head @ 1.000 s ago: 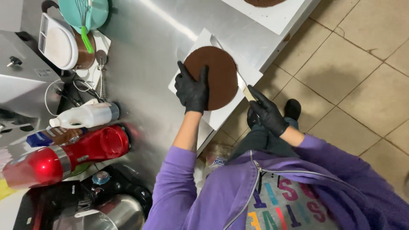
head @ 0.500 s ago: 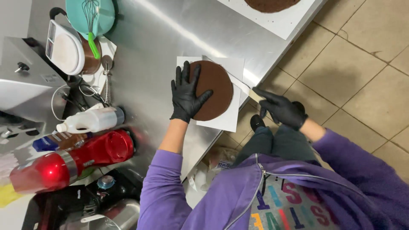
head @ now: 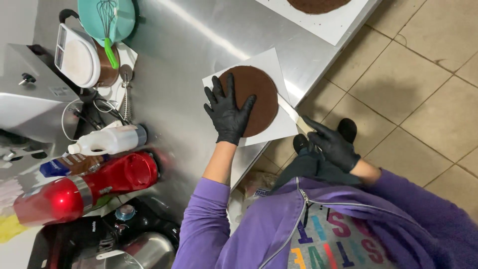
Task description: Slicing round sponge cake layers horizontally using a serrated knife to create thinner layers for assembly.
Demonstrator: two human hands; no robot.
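Desk: stainless steel, brushed, with a bright streak of overhead light running diagonally across it.
Floor: large beige tiles with dark grout lines, dull and slightly marked.
Along the desk's far side: white kitchen scale, teal bowl with a whisk, white squeeze bottle, red stand mixer, tangled cables.
Lower corner: steel mixing bowl.

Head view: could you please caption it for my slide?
Left hand steadies a round chocolate cake layer while the right hand holds a knife against its side.
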